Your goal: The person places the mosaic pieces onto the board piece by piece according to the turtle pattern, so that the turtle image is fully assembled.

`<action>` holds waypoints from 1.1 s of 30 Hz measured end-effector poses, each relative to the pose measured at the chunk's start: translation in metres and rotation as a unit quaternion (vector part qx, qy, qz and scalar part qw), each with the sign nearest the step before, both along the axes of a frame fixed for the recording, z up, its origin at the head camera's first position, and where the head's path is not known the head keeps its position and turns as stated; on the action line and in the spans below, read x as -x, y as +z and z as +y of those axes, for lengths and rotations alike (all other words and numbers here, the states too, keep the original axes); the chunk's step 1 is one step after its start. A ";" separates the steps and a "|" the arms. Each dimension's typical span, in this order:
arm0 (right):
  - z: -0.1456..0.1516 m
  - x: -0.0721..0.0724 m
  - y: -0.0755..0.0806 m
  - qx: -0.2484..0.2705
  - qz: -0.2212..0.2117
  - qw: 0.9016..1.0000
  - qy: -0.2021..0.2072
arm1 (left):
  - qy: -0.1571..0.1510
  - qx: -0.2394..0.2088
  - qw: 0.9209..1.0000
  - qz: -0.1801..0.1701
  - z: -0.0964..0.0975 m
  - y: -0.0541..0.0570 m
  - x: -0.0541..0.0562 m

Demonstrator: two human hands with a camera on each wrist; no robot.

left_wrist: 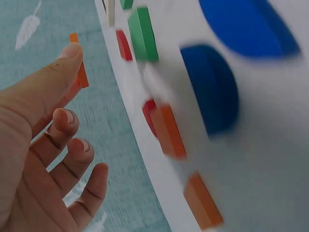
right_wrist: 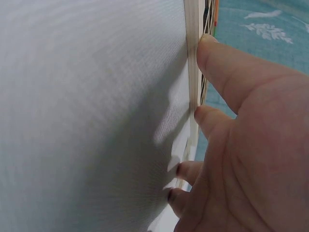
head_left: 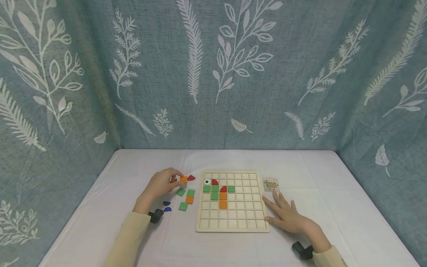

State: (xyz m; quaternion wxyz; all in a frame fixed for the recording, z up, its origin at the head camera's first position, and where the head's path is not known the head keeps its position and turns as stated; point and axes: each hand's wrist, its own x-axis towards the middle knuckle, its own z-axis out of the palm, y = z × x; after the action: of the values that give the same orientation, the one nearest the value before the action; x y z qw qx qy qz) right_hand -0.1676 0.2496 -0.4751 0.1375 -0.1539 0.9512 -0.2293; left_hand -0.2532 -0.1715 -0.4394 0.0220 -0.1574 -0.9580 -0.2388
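Note:
Between thumb and index finger, my left hand (head_left: pixel 164 182) pinches an orange square tile (left_wrist: pixel 83 72), raised above the table at the left of the board. Around that hand lie loose green tiles (head_left: pixel 183 206), another orange tile (head_left: pixel 189 200), red pieces (head_left: pixel 191 178) and blue half-round pieces (head_left: pixel 167 209). My right hand (head_left: pixel 288 216) is spread, its thumb and index finger touching the right edge of the wooden grid board (head_left: pixel 233 228). On the board sit a round eye piece (head_left: pixel 207 182), two red quarter-round pieces (head_left: pixel 223 189), several green squares and two orange squares (head_left: pixel 223 204).
A small picture card (head_left: pixel 271 184) lies right of the board, just beyond the right hand's fingertips. White cloth covers the table (head_left: pixel 233 248). A blue-green leaf-patterned curtain (head_left: pixel 213 122) stands behind it and along both sides.

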 end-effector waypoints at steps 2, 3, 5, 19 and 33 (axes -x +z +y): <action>0.000 0.000 0.000 0.001 -0.001 1.000 0.001 | -0.003 -0.002 1.000 0.003 0.006 -0.002 0.000; 0.000 0.000 0.001 0.002 -0.001 1.000 0.002 | -0.005 -0.003 1.000 0.008 0.009 -0.003 0.000; -0.001 -0.001 0.001 0.003 0.000 1.000 0.003 | -0.009 -0.004 1.000 0.014 0.014 -0.004 0.000; 0.000 0.000 -0.001 0.004 0.009 1.000 0.005 | -0.049 0.003 0.998 0.026 0.046 -0.006 -0.001; 0.000 0.001 0.000 0.000 0.009 1.000 0.004 | -0.083 -0.004 0.996 0.012 0.078 -0.010 -0.002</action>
State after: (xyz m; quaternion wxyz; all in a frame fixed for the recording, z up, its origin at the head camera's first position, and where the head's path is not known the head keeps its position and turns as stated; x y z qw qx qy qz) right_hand -0.1685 0.2492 -0.4749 0.1297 -0.1595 0.9519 -0.2272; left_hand -0.2513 -0.0933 -0.4492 0.0138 -0.2393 -0.9402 -0.2420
